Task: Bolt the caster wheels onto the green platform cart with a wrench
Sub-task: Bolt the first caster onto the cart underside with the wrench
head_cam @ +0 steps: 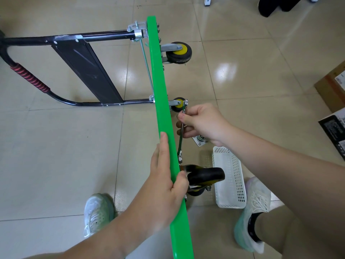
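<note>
Green platform cart (164,113) stands on edge on the floor (56,156), handle (28,77) lying left; the left hand (164,184) clasps its top rim beside the near caster wheel (205,176). The right hand (203,124) grips the wrench (180,141), lower end on a bolt (179,158) by that caster (tightening, I judge); next likely comes a steady swing.

- The green platform cart (162,109), on edge, walls left floor from right.
- Along its underside, the wrench (181,139) in the right hand (204,122) fills the stretch between the near caster wheel (205,177) and the middle caster wheel (177,105).
- A white basket (230,176) crowds the near caster wheel; a loose caster plate (199,141) lies near it.
- Left, bare floor (56,156) runs to the black handle (104,35).
</note>
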The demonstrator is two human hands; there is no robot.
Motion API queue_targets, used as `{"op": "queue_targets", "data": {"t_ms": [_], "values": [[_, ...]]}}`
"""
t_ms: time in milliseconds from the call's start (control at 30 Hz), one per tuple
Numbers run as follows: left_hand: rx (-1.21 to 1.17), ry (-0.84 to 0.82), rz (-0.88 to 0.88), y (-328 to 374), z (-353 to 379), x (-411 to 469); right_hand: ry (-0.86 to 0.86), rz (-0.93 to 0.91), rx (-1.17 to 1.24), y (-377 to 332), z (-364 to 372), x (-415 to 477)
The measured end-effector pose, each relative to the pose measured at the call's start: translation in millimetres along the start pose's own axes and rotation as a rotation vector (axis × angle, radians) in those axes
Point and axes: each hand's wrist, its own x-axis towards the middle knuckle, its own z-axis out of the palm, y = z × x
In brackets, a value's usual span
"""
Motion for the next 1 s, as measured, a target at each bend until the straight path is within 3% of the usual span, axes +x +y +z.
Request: {"op": "queue_targets", "data": {"t_ms": [533, 1000], "values": [[0.012, 0.0, 0.013, -2.8, -1.6, 1.1, -0.178, 0.219, -0.054, 17.0, 8.7, 18.0], [0.01, 0.009, 0.014, -3.0, 0.3, 1.9, -0.091, 0.228, 0.083, 12.4, 3.3, 22.8]]}}
